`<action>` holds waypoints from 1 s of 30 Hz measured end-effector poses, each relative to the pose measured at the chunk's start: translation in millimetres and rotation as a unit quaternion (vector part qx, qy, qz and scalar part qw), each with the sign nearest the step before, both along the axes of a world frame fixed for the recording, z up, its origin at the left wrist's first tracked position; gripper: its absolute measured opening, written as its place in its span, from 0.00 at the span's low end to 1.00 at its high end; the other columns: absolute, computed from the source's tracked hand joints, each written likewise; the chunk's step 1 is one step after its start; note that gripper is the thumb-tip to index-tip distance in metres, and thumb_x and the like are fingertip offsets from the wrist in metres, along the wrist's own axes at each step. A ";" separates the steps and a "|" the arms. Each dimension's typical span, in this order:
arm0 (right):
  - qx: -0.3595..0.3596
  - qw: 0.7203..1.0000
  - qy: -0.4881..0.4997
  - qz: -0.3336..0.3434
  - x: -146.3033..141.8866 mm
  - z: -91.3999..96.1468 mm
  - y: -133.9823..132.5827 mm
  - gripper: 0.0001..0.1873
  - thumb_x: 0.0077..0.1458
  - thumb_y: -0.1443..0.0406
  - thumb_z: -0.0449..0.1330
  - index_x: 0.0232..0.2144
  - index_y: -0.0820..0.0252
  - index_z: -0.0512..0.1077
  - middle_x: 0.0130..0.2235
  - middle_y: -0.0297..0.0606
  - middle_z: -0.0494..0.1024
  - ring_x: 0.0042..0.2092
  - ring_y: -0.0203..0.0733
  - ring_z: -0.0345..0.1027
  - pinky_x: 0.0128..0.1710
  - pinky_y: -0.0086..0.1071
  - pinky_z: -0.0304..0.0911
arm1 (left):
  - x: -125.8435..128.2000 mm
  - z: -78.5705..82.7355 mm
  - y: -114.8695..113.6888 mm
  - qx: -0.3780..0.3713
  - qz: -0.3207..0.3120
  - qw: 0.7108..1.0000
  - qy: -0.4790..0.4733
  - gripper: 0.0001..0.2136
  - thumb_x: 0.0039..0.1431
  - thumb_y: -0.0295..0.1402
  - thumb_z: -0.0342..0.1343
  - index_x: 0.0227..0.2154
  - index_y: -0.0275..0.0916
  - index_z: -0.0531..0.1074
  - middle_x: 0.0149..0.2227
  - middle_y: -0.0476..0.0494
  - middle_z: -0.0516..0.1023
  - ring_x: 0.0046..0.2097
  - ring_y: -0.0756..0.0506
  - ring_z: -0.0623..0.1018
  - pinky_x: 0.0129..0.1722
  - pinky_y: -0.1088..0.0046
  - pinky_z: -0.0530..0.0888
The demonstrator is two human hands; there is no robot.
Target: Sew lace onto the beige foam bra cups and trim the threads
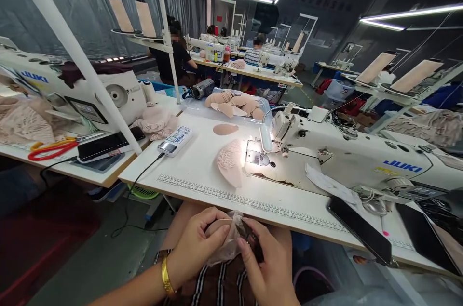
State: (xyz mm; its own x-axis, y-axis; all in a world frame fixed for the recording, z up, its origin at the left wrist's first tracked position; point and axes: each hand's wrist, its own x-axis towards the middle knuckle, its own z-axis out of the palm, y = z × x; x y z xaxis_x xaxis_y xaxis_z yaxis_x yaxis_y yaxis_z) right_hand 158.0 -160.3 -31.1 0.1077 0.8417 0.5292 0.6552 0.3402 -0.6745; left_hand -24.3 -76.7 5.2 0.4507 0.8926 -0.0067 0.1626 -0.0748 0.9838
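Observation:
Below the table's front edge, over my lap, both hands close on one beige bra cup with a lace layer (227,237). My left hand (195,248), with a gold bangle on its wrist, wraps its fingers round the cup's left side. My right hand (269,262) pinches the lace edge on the right. On the white table above lie another lace-covered cup (230,162) beside the needle plate and a plain beige pad (225,129). The white Juki sewing machine (347,156) stands to the right, its lamp lit.
A clear tray of beige cups (235,102) sits at the table's back. A remote-like device (176,141) lies left of the cups, a black phone (360,230) near the front edge. A second machine (72,89), scissors (50,148) and other workers are around.

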 end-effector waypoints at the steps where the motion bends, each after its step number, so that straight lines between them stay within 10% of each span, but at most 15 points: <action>1: 0.014 1.000 -0.020 0.006 -3.7 1.6 1.3 0.19 0.69 0.63 0.58 0.60 0.54 0.70 0.50 0.43 0.84 0.47 0.47 0.81 0.43 0.35 0.78 | 0.2 -0.6 -0.1 0.008 -0.001 1.000 0.001 0.10 0.62 0.37 0.58 0.34 0.37 0.81 0.34 0.44 0.81 0.38 0.42 0.79 0.40 0.70 0.74; 8: 0.086 0.988 -0.126 -0.028 -8.9 14.6 11.8 0.17 0.70 0.66 0.58 0.59 0.61 0.72 0.34 0.41 0.83 0.30 0.43 0.78 0.31 0.33 0.74 | -1.2 0.1 0.1 0.041 0.000 0.999 0.004 0.09 0.64 0.36 0.58 0.35 0.39 0.82 0.34 0.44 0.82 0.38 0.43 0.80 0.40 0.70 0.75; 30: 0.121 0.962 -0.233 -0.077 -18.0 13.0 16.1 0.15 0.69 0.71 0.55 0.56 0.65 0.71 0.25 0.34 0.73 0.25 0.40 0.64 0.26 0.34 0.59 | -1.5 -3.1 2.5 0.170 0.011 0.985 0.040 0.08 0.63 0.29 0.57 0.32 0.39 0.80 0.28 0.47 0.79 0.32 0.47 0.80 0.34 0.75 0.75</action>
State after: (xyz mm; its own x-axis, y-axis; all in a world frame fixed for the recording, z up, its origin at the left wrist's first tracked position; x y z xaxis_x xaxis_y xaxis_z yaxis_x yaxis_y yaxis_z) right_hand 140.0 -144.2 -18.1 -0.0749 0.6810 0.7285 0.9225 0.3247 -0.2087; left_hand -25.8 -74.2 2.1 0.4412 0.8588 0.2604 0.2431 -0.3936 0.8866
